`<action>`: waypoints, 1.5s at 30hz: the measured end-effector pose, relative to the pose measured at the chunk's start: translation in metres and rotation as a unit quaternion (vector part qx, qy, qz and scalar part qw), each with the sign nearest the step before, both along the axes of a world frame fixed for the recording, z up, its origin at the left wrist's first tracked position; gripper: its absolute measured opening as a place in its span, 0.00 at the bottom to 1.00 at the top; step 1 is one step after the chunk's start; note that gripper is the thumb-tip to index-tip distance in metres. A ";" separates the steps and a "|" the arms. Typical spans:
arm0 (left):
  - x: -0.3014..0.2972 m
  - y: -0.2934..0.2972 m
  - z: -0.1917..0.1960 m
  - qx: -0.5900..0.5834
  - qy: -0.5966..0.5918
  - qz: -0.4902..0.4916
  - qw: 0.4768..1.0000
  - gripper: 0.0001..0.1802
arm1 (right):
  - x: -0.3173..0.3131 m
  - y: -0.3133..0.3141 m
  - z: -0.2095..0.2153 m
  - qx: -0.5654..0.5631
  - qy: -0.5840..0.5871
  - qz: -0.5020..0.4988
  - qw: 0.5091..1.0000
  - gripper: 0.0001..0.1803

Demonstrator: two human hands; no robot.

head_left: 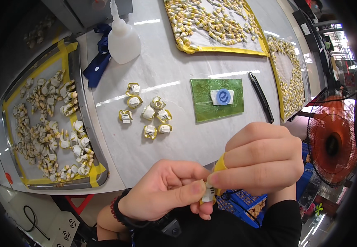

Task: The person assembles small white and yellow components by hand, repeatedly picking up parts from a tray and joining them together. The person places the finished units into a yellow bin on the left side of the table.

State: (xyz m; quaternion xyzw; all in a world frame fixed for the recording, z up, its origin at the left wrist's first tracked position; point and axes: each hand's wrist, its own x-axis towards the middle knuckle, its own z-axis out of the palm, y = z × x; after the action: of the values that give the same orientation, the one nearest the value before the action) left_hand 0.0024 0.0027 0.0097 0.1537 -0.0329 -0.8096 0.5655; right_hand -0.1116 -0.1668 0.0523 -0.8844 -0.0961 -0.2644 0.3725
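Both hands meet low over the worktop (195, 142) edge: the left hand (162, 193) and right hand (260, 158) pinch one small white-and-yellow part (208, 193) between closed fingers. Eight like parts (147, 112) lie beyond, beside a tray (86, 123) and a green tile (217, 100).

A pale bench (195, 136) carries a green tile (216, 100) with a blue-and-white patch, a black strip (261, 96) just beside it, and a white squeeze bottle (123, 40) near a blue cloth (99, 61). A yellow-taped tray (72, 66) of small parts lies at left; an orange fan (332, 144) stands at right.
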 end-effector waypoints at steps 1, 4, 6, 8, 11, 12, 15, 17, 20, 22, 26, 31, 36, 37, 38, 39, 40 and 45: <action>0.000 0.000 0.000 0.000 -0.001 -0.001 1.000 0.15 | 0.000 0.000 0.000 0.002 -0.001 -0.002 1.000 0.04; 0.000 0.000 0.001 0.004 -0.003 -0.002 1.000 0.15 | 0.000 0.001 0.001 0.005 -0.001 -0.004 1.000 0.03; 0.000 0.001 0.000 0.003 -0.006 -0.002 1.000 0.15 | -0.001 0.001 0.001 0.004 0.002 -0.003 1.000 0.03; 0.000 0.001 -0.001 -0.002 -0.011 0.001 1.000 0.16 | -0.001 0.001 0.001 0.000 0.005 0.000 1.000 0.03; 0.000 0.001 -0.002 -0.002 -0.011 0.002 1.000 0.16 | -0.001 0.000 0.003 0.007 0.011 0.006 1.000 0.03; 0.001 0.001 0.000 -0.005 -0.032 0.008 0.999 0.16 | -0.001 0.000 0.005 0.016 0.017 0.004 1.000 0.04; 0.002 0.001 0.006 -0.015 -0.092 0.040 0.995 0.15 | -0.003 0.002 0.012 0.036 0.038 -0.010 0.999 0.04; 0.000 0.002 0.009 -0.025 -0.128 0.079 0.988 0.15 | -0.005 0.004 0.012 0.048 0.040 -0.022 0.998 0.04; -0.002 0.003 0.011 -0.041 -0.227 0.130 0.964 0.15 | -0.006 0.006 0.008 0.052 0.030 -0.026 0.998 0.04; -0.005 0.003 0.011 -0.042 -0.279 0.164 0.945 0.16 | -0.007 0.006 0.011 0.029 0.025 -0.013 0.999 0.04; -0.008 0.004 0.005 -0.067 -0.346 0.217 0.910 0.17 | -0.011 0.010 0.015 -0.007 0.028 -0.016 0.999 0.05; -0.002 0.000 0.007 -0.080 -0.395 0.210 0.891 0.13 | -0.014 0.018 0.016 -0.029 0.017 -0.031 0.999 0.07; 0.005 -0.002 0.014 -0.100 -0.441 0.186 0.872 0.11 | -0.016 0.010 0.022 -0.043 0.034 0.019 0.998 0.07; 0.005 -0.003 0.015 -0.100 -0.444 0.186 0.871 0.11 | -0.016 0.009 0.023 -0.043 0.035 0.029 0.998 0.07; 0.005 -0.003 0.016 -0.101 -0.446 0.186 0.870 0.11 | -0.016 0.009 0.025 -0.042 0.041 0.028 0.998 0.08; 0.005 -0.004 0.016 -0.103 -0.448 0.187 0.868 0.11 | -0.016 0.009 0.026 -0.040 0.045 0.027 0.998 0.08; 0.005 -0.004 0.017 -0.106 -0.449 0.188 0.867 0.11 | -0.016 0.009 0.028 -0.038 0.050 0.027 0.998 0.08; 0.006 -0.005 0.017 -0.115 -0.482 0.191 0.847 0.12 | -0.016 0.012 0.026 -0.041 0.042 0.009 0.998 0.08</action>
State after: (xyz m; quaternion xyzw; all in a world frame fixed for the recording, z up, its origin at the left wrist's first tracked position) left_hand 0.0082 -0.0020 0.0268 0.4613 -0.3644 -0.5001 0.6358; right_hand -0.1278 -0.1546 0.0779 -0.9083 -0.0991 -0.2197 0.3420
